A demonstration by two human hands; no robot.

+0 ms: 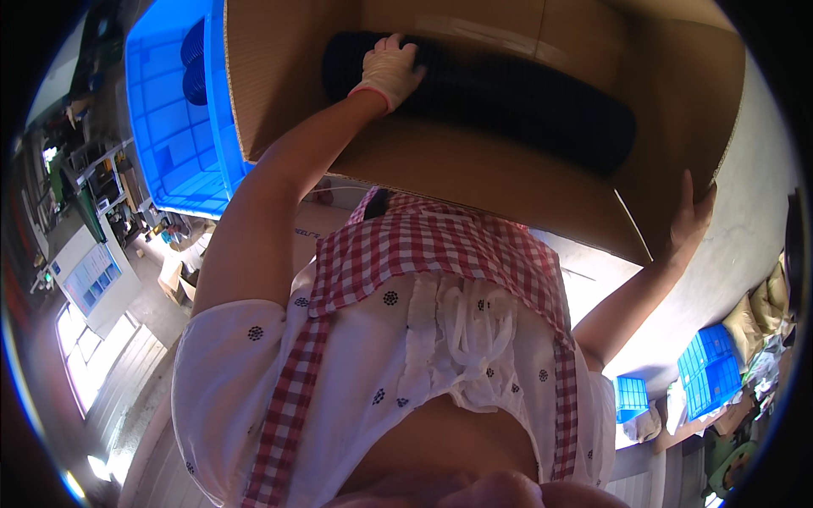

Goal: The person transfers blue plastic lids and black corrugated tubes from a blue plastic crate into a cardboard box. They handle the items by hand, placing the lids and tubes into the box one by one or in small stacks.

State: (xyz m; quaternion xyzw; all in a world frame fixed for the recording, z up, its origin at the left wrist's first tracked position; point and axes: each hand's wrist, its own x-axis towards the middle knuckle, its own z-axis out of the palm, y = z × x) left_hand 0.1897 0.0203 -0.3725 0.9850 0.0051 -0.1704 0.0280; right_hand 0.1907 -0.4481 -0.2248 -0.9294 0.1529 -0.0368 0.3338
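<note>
A large open cardboard box (525, 190) stands in front of my body. Lying inside it is a long, dark, finely ribbed cylinder (517, 102), slanting from upper left to lower right. It could be a row of stacked round pieces or one corrugated tube; the shadow hides which. My left hand (389, 74), in a pale glove with a red cuff, reaches into the box and curls its fingers over the cylinder's left part. At the box's right wall, my bare right hand (690, 222) grips the edge, fingers partly hidden.
Against the box's left side stands a blue plastic crate (174, 152) holding dark ribbed round pieces (195, 72). Further off at the lower right are a blue crate (710, 372), a smaller blue crate (630, 398) and tan sacks (768, 306). A window (80, 356) shows at far left.
</note>
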